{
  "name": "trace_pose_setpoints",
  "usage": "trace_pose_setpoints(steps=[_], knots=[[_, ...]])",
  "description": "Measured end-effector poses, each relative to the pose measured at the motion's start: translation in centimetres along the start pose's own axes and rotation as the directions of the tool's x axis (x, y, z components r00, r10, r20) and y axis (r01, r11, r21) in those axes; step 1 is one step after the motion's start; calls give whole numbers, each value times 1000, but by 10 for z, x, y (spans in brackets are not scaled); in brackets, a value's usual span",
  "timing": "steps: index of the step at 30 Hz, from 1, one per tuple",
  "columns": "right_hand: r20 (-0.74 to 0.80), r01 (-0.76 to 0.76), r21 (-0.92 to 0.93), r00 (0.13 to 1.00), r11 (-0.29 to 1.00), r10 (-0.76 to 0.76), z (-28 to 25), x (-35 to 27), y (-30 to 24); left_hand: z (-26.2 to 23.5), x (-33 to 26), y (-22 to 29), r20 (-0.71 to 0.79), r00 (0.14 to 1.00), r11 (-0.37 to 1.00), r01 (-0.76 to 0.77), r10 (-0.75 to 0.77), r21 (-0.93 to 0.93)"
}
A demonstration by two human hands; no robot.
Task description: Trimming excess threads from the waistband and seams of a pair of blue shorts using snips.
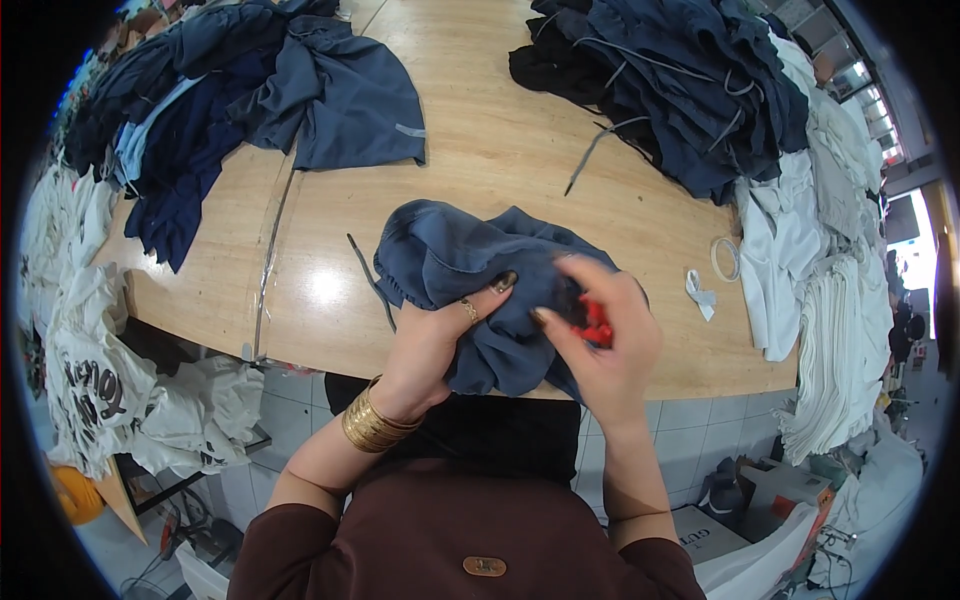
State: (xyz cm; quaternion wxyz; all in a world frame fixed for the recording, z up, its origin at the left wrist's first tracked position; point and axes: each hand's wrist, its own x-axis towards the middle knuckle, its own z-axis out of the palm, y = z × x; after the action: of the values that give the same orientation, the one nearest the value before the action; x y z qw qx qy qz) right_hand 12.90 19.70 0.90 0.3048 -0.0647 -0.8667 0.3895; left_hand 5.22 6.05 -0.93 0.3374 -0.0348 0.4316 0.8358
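A blue garment [470, 290] is pinched by the left hand [440, 335] at the worktop [480, 150] near edge. A red tool [597, 325] is gripped in the closed right hand [600, 340], touching the garment. Fabric bunched beneath the tool could be nicked.

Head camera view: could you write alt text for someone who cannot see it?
Two bare hands work a crumpled slate-blue garment at a wooden table's edge: the left hand grips the fabric, the right hand holds a small red tool. Piles of dark and white clothes surround them.
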Motion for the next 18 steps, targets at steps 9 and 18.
trace_pose_setpoints(steps=[9, 18], knots=[[-204, -256, 244, 930, 935, 307, -13, 2, 25, -11, 6, 8, 39, 995, 995, 91, -89, -51], [18, -123, -39, 992, 992, 124, -10, -2, 13, -4, 4, 12, 82, 995, 998, 54, -52, -17]])
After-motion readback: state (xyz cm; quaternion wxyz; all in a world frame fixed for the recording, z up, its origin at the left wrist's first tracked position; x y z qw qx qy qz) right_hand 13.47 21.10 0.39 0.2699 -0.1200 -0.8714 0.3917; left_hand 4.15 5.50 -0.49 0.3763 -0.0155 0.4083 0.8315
